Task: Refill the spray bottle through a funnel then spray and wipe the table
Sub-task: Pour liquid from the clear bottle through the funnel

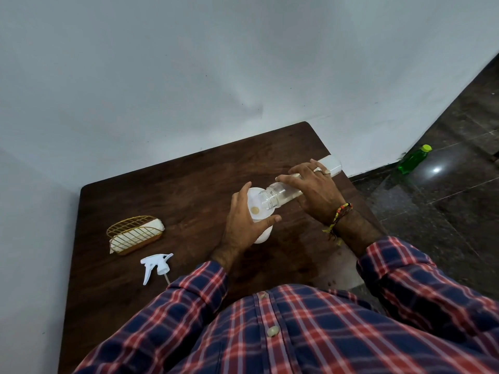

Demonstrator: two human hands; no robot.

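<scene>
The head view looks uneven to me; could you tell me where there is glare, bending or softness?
Head view: a bright glare spot sits on the dark floor beside the green bottle; wide-angle bending curves the table edges; the plaid shirt nearest the camera looks soft.

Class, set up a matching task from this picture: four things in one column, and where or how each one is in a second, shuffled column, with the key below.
Column 1
1. spray trigger head
2. clear bottle
3. green bottle
4. gold wire basket

Column 2
A. standing on the floor
B. tilted over the white funnel, held by the right hand
C. lying loose on the table
D. holding a white cloth

Pairs: 1-C, 2-B, 3-A, 4-D
</scene>
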